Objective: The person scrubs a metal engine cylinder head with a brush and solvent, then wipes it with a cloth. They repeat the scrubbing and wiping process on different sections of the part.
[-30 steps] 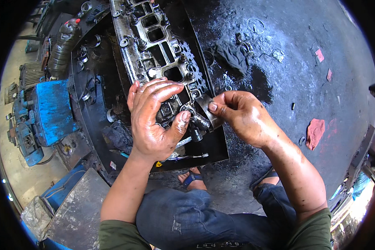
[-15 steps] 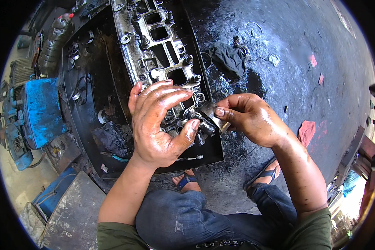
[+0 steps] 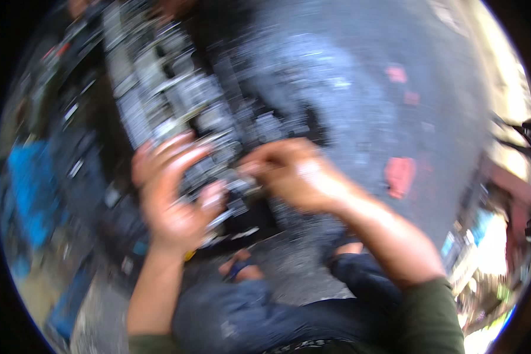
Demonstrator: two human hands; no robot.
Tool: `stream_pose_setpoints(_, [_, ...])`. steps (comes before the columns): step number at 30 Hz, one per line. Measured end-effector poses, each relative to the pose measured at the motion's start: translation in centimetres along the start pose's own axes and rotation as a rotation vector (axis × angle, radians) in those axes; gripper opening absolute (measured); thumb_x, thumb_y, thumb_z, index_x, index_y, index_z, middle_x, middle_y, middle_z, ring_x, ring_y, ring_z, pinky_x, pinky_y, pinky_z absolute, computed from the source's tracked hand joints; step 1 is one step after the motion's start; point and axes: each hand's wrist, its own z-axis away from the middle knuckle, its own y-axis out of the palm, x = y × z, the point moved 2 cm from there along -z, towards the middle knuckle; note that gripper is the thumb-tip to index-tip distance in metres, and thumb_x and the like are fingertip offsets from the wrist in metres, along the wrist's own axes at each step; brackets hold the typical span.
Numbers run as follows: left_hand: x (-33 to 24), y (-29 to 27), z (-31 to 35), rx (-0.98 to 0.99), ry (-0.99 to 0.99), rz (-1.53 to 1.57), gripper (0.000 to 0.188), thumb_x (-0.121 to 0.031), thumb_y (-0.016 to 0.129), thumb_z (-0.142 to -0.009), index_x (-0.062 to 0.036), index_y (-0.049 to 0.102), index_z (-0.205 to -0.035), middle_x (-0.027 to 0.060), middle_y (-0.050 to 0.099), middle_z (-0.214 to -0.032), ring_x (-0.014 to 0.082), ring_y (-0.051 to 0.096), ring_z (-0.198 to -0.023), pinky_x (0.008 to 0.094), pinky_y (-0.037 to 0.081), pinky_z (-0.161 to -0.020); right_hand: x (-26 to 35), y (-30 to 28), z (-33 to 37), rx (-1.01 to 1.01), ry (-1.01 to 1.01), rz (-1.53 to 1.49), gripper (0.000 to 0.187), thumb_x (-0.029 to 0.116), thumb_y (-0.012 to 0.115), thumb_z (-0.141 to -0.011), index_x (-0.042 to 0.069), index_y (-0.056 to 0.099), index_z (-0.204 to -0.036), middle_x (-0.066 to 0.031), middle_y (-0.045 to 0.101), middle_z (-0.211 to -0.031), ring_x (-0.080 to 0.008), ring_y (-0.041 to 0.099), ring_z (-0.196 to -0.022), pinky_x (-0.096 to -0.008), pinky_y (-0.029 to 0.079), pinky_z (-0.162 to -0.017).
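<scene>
The whole picture is smeared by motion. My left hand is open, thumb and fingers apart, over the lower left side of a long greasy metal engine part with openings along it. My right hand is closed in a pinch at that part's lower right end. Half a second ago its fingers held a thin curved metal shell; now that piece is too blurred to make out clearly, and the fingers are in the same pinch. Small dark metal pieces lie between the two hands.
The engine part lies in a dark tray. Skin-toned blurs at the top edge look like another person's hand. A blue object stands at the left. Red scraps lie on the oily floor to the right.
The view has swung, so the engine part and both hands appear farther left and blurred. Skin-toned blurs have come in at the top. Both hands keep much the same shape.
</scene>
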Motion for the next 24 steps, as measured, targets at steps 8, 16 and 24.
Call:
stream_pose_setpoints(8, [-2.6,0.2,-2.0,-0.165,0.232,-0.032,0.050,-0.048,0.069,-0.102,-0.0025,0.072,-0.124,0.0162,0.074,-0.119,0.0387,0.067,-0.111,0.0529,0.047,-0.102,-0.9,1.6,-0.9,-0.050,-0.031,-0.239,0.019,0.018,0.071,-0.097,0.001,0.077,-0.094,-0.0116,0.073,-0.077,-0.0203,0.071,-0.076,-0.0397,0.057,-0.072])
stream_pose_setpoints(16, [-3.6,2.0,-1.8,-0.175,0.247,0.026,0.049,-0.049,0.069,-0.101,-0.0058,0.072,-0.125,0.0122,0.075,-0.121,0.0354,0.068,-0.111,0.0513,0.046,-0.101,-3.1,-0.3,-0.6,-0.108,-0.078,-0.212,0.021,0.020,0.070,-0.098,0.000,0.076,-0.095,-0.0091,0.072,-0.074,-0.0184,0.069,-0.067,-0.0390,0.056,-0.062])
stream_pose_setpoints(24, [-3.9,1.3,-2.1,-0.241,0.274,0.085,0.053,-0.054,0.069,-0.099,-0.0057,0.074,-0.121,0.0133,0.076,-0.120,0.0372,0.069,-0.109,0.0506,0.048,-0.099,-1.7,-0.4,-0.6,-0.129,0.030,-0.156,0.020,0.020,0.071,-0.098,0.002,0.077,-0.096,-0.0093,0.073,-0.072,-0.0194,0.071,-0.063,-0.0383,0.058,-0.056])
